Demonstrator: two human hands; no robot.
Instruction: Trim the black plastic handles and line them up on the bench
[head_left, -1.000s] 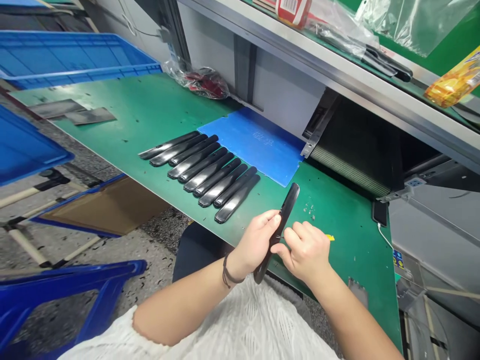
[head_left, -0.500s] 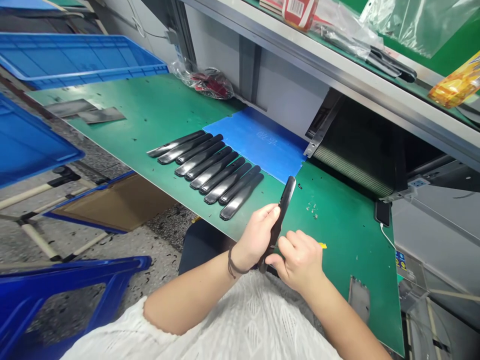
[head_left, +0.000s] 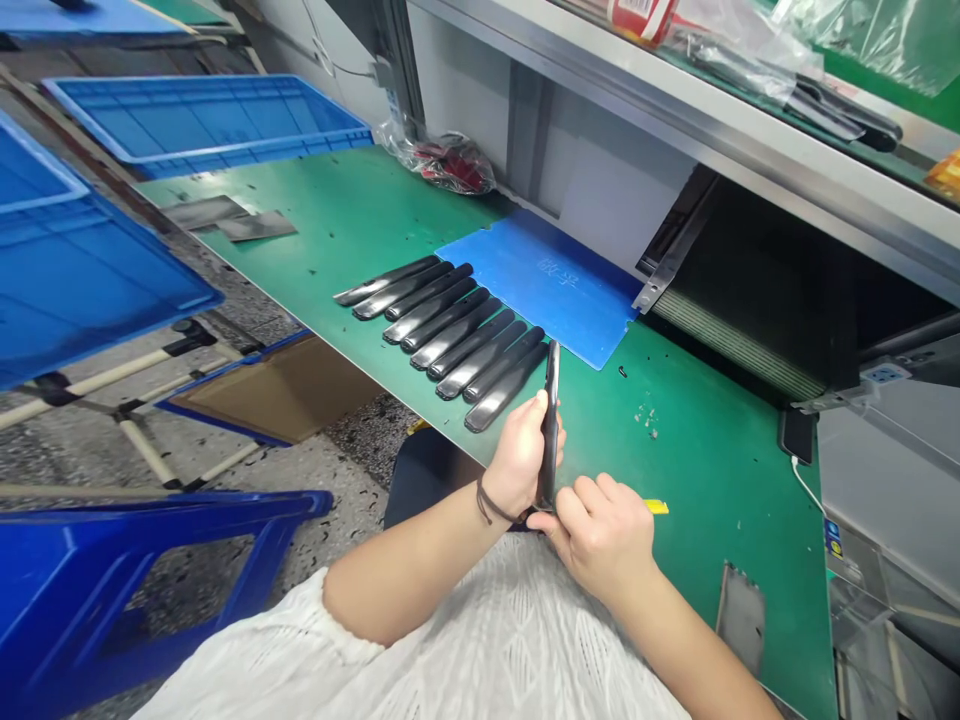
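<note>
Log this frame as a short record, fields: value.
left_hand: left hand gripping black part, which points away from the body
right_hand: right hand curled at the part's near end, holding yellow tool, mostly hidden
row: similar parts side by side on green table
sheet: blue sheet, beyond the row, faint writing
phone: phone, table's right edge, white cable attached

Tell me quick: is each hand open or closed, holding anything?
Left hand: closed around a long black strip.
Right hand: closed, apparently on a yellow tool, mostly hidden.
</note>
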